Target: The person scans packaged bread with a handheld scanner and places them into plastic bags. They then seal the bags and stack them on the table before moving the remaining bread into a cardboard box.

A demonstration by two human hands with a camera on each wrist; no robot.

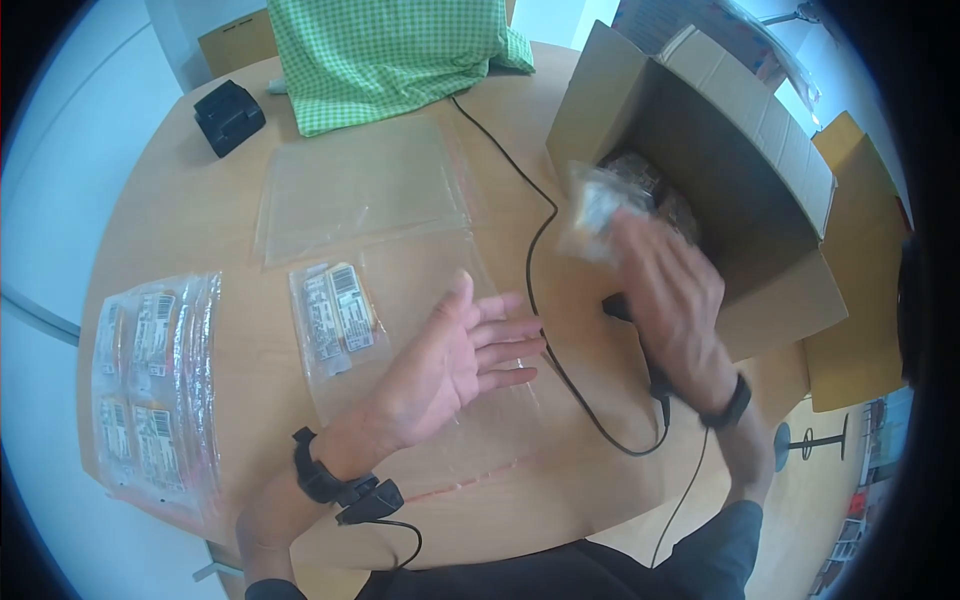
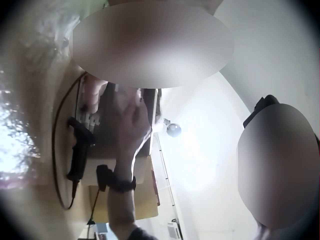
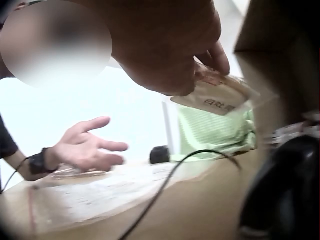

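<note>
My right hand point(image 1: 672, 278) pinches a small clear packet point(image 1: 597, 208) at the open mouth of a cardboard box point(image 1: 775, 310). The right wrist view shows a pale label with dark print on this packet point(image 3: 215, 97). Palm up, my left hand point(image 1: 435, 368) hovers with spread fingers over a flat clear plastic bag point(image 1: 420, 262) and holds nothing. Two labelled packets point(image 1: 340, 312) lie side by side at that bag's left edge. More packets point(image 1: 672, 205) show inside the box, partly hidden behind my right hand.
A handheld scanner point(image 2: 80, 155) lies beside the box, its black cable point(image 1: 541, 235) curving across the table. Filled bags point(image 1: 205, 400) with several labelled packets lie at the left. Farther back are another flat bag point(image 1: 360, 180), a black device point(image 1: 229, 118) and a green checked cloth point(image 1: 390, 70).
</note>
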